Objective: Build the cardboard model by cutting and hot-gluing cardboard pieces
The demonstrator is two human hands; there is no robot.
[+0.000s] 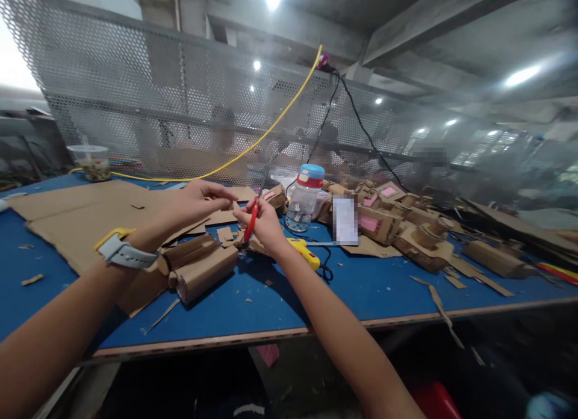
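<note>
My right hand (267, 226) is closed round a pair of scissors (251, 221) with red handles, their blades pointing up and away. Close beside it on the left, my left hand (203, 197) has its fingers pressed together at the tips; what they pinch is too small to make out. Below the hands lies a folded cardboard block (205, 273) with rounded ends. Small cardboard scraps (224, 234) are scattered behind the block. A yellow glue gun (304, 253) rests just right of my right wrist.
A large cardboard sheet (67, 217) covers the table's left part. A clear bottle (303, 202) with a blue lid stands behind my right hand. Several cardboard pieces (419, 244) pile up on the right. At the back left is a plastic cup (94, 163); a yellow cable (271, 127) hangs across the mesh.
</note>
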